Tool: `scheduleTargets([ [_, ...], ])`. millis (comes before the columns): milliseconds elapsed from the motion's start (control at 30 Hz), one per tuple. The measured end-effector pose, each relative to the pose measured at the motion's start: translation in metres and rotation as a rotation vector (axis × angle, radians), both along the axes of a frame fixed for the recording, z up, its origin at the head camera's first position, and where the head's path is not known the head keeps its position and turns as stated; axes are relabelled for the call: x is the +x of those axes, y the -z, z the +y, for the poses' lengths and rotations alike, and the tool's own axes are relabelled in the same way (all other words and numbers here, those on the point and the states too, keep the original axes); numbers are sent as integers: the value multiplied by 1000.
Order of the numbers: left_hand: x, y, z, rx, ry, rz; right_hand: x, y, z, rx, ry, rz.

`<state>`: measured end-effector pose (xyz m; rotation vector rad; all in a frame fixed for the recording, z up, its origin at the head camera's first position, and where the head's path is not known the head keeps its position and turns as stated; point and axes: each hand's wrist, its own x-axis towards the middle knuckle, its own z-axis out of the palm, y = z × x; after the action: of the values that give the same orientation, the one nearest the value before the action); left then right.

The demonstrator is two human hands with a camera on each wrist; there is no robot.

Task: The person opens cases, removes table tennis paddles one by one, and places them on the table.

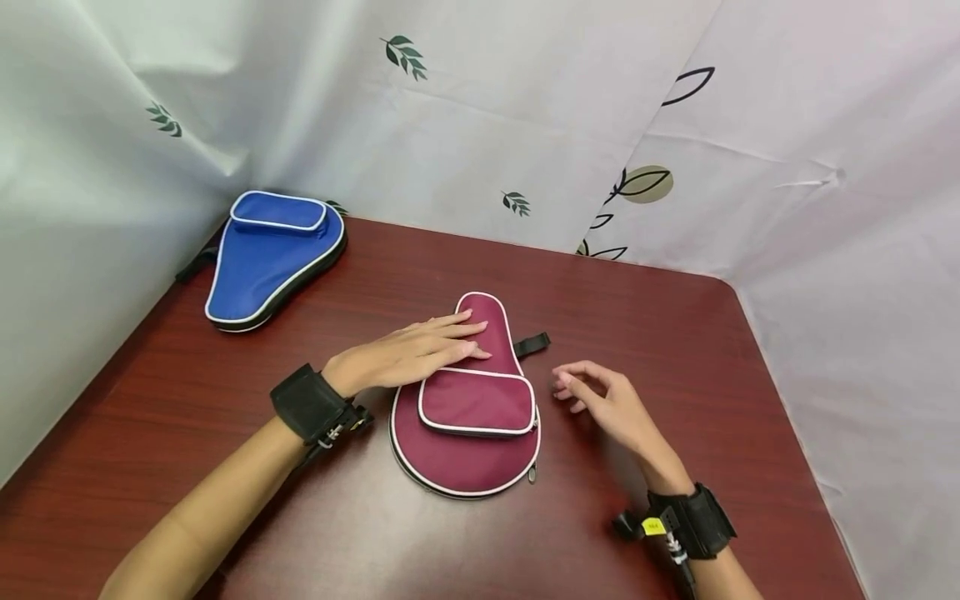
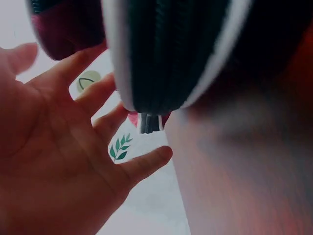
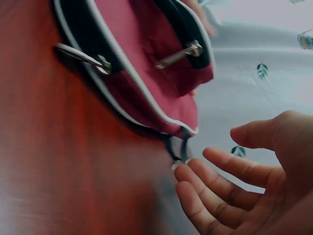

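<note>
A maroon table tennis paddle case (image 1: 457,458) with white piping lies flat, its narrow end pointing away from me. My left hand (image 1: 420,354) rests across the narrow part, fingers extended, just above the zipped front pocket (image 1: 477,402). To the right of the case, my right hand (image 1: 603,404) holds nothing, its fingers loosely bent near the short black strap (image 1: 533,344). In the right wrist view, two metal zipper pulls (image 3: 80,56) show on the case and its pocket. The left wrist view has the case's dark zippered edge (image 2: 161,54) close up beside the fingers.
A blue paddle case (image 1: 273,267) with white piping and a black strap lies at the table's far left corner. White curtains (image 1: 480,108) with leaf prints hang behind and beside the reddish-brown table (image 1: 637,317). Both wrists wear black camera bands.
</note>
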<state>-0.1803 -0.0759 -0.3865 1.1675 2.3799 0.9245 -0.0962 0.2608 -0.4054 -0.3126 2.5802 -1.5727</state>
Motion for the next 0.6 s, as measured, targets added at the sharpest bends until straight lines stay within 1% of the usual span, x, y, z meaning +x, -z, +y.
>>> scheduleTargets([
  [67,-7,2,3,-23,20,0,5,5,0,-19,-3,-18],
  [200,-21,7,6,-39,30,7,12,12,-2,-24,-6,-27],
  [333,-32,10,6,-9,34,-3,19,16,-9,75,-27,-17],
  [433,-39,10,6,15,40,-23,24,17,-15,158,-44,8],
  [600,-49,9,7,52,38,-61,27,16,-23,223,-79,98],
])
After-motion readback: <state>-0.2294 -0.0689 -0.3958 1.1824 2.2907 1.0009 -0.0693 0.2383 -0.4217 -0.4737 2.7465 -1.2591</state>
